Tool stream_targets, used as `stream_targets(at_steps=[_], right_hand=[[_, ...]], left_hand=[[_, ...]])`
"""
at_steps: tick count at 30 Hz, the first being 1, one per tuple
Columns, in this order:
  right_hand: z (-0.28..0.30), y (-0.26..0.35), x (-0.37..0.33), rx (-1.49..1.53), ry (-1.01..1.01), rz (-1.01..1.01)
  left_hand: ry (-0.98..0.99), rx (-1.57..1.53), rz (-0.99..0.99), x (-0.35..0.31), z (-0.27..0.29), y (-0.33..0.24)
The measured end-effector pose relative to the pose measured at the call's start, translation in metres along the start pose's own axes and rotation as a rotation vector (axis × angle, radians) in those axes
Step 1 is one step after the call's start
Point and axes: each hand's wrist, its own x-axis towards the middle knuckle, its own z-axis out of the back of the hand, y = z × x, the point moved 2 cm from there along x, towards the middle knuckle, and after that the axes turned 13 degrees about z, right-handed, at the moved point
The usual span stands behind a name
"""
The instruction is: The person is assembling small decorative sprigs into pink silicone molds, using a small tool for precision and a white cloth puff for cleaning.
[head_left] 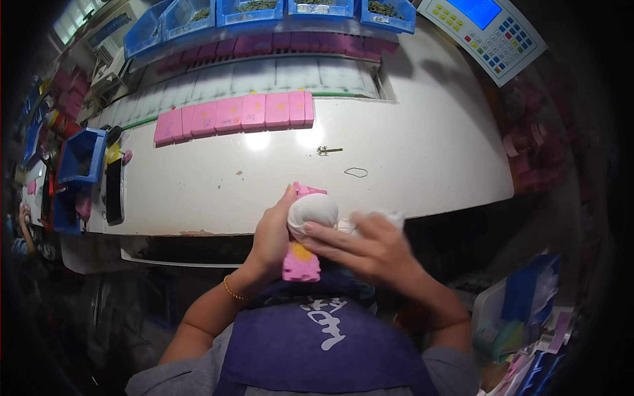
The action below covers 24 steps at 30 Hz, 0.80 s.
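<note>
1. The left hand (272,236) has its grip closed around the flat pink plastic case with a yellow spot (300,261), thumb up along the case's left edge.
2. The case's long axis runs toward and away from the person, overhanging the near edge of the white counter (422,158); 1 case is in hand.
3. The right hand (366,247), just right of the case, presses a rounded white cloth pad (313,209) onto the case's top, fingers curled over it.
4. Beyond the case, a row of about 8 pink cases (238,115) lies on the counter.
</note>
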Motion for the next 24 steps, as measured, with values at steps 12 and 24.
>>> stream_targets(at_steps=[12, 24], right_hand=[[0.007, -0.036, 0.01, 0.313, -0.119, -0.168], [0.009, -0.001, -0.019, 0.685, -0.262, -0.192]], left_hand=[[0.062, 0.196, -0.212, 0.005, 0.004, 0.005], [-0.012, 0.193, -0.404, -0.002, 0.009, 0.009]])
